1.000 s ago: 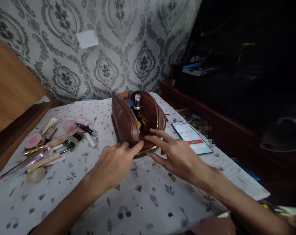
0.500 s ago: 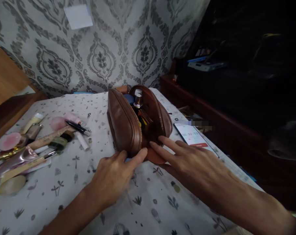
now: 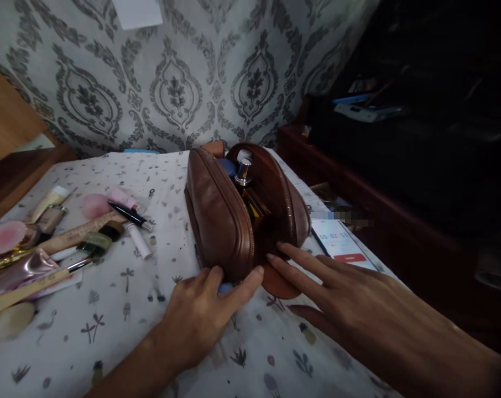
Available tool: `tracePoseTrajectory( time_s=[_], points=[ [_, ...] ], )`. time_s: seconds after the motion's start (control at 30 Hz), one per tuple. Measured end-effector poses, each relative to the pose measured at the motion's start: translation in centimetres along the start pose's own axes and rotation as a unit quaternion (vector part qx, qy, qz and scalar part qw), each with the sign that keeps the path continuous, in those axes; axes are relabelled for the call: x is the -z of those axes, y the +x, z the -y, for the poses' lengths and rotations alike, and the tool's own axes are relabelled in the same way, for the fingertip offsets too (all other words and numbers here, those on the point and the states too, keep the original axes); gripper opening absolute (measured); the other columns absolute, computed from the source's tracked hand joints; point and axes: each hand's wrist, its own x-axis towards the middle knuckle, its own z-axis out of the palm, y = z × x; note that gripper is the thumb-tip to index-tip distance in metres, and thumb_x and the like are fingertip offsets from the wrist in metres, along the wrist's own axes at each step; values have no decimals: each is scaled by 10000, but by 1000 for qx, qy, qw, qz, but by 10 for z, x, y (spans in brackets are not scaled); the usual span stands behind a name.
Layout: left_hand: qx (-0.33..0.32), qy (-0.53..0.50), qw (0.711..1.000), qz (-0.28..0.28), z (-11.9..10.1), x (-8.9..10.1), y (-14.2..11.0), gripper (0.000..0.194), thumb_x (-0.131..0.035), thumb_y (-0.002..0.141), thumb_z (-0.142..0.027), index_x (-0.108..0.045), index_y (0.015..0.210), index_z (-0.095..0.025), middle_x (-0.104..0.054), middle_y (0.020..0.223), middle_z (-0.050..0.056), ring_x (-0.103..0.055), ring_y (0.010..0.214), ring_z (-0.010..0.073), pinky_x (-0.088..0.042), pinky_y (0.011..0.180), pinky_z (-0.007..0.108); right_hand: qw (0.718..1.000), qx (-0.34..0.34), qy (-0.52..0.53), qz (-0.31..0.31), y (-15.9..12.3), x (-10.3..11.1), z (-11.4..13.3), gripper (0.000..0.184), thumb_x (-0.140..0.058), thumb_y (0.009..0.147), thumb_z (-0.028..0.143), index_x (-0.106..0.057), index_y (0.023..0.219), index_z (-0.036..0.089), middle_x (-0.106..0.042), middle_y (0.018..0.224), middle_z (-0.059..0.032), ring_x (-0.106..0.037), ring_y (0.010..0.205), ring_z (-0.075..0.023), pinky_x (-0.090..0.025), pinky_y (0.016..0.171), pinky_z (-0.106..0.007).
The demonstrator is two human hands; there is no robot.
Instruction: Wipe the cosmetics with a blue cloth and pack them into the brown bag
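The left hand, thumb and fingers parted, touches the near end of the brown bag, which lies open on the patterned cloth. Right of it, the right hand spreads its fingers at the bag's opening, gripping nothing.

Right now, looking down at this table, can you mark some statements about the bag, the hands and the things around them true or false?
1. The brown bag is open. True.
2. The phone lies left of the bag. False: it lies to the right.
3. A silver-capped bottle is inside the bag. True.
4. The left hand holds a brush. False: it is at the bag's near end.
5. A black pen-like item lies left of the bag. True.
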Motion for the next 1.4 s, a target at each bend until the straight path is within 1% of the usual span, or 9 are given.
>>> tracePoseTrajectory(
  time_s=[0.17,0.4,0.53,0.7,0.83,0.97,1.07,1.2,1.4],
  points=[
    [21,14,999,43,-3,2,0,664,-457,930,-163,-248,1539,-328,-556,775,3,-612,637,170,-506,474,248,992,79,-62,74,5,11,6,460,-578,942,366,-524,1396,309,-573,1409,-84,-709,979,-271,-625,685,-399],
    [55,11,983,172,-4,16,8,701,-491,949,-201,-170,1546,-381,-595,902,22,-635,765,166,-488,576,228,991,116,-59,13,16,10,33,437,-491,982,408,-542,1382,242,-660,1280,-124,-730,800,-265,-609,567,-389],
    [62,32,983,170,0,19,4,712,-466,975,-239,-82,1552,-405,-592,941,16,-645,807,169,-451,576,221,990,134,-23,-23,21,8,56,344,-430,1008,337,-603,1288,236,-694,1204,-107,-727,807,-237,-609,594,-358],
    [100,48,982,152,22,23,-24,609,-376,999,-222,-141,1547,-347,-640,1010,26,-665,865,171,-478,623,241,986,163,33,7,27,0,81,270,-428,1012,275,-641,1164,209,-726,1026,-83,-707,737,-182,-574,590,-295],
    [220,32,971,90,58,32,-53,507,-362,1000,-259,-290,1500,-208,-664,1151,83,-651,1008,193,-514,747,286,978,182,48,85,41,-25,99,208,-488,985,254,-664,1076,190,-705,878,-57,-679,698,-170,-522,595,-282],
    [337,82,936,50,97,41,-76,378,-383,978,-229,-517,1326,-175,-644,1164,121,-619,1069,241,-501,807,326,965,174,77,181,63,-56,127,155,-586,929,213,-690,1038,178,-709,843,-36,-672,686,-164,-470,606,-263],
    [393,130,910,11,118,45,-89,355,-400,952,-204,-554,1269,-162,-599,1220,152,-558,1145,284,-485,864,373,953,126,164,223,80,-80,149,182,-617,903,205,-710,1058,187,-733,857,-31,-678,730,-160,-467,660,-255],
    [432,154,889,8,133,46,-98,390,-417,931,-200,-528,1299,-131,-564,1264,181,-499,1199,330,-457,932,445,931,36,288,222,90,-115,163,236,-582,890,171,-719,1082,165,-711,740,-12,-642,641,-132,-465,640,-231],
    [411,129,902,20,129,42,-96,395,-424,920,-168,-536,1298,-158,-547,1300,151,-487,1201,317,-479,909,424,889,-39,416,186,88,-156,151,278,-503,901,195,-699,1086,125,-623,645,6,-588,550,-119,-453,574,-225]
  ],
)
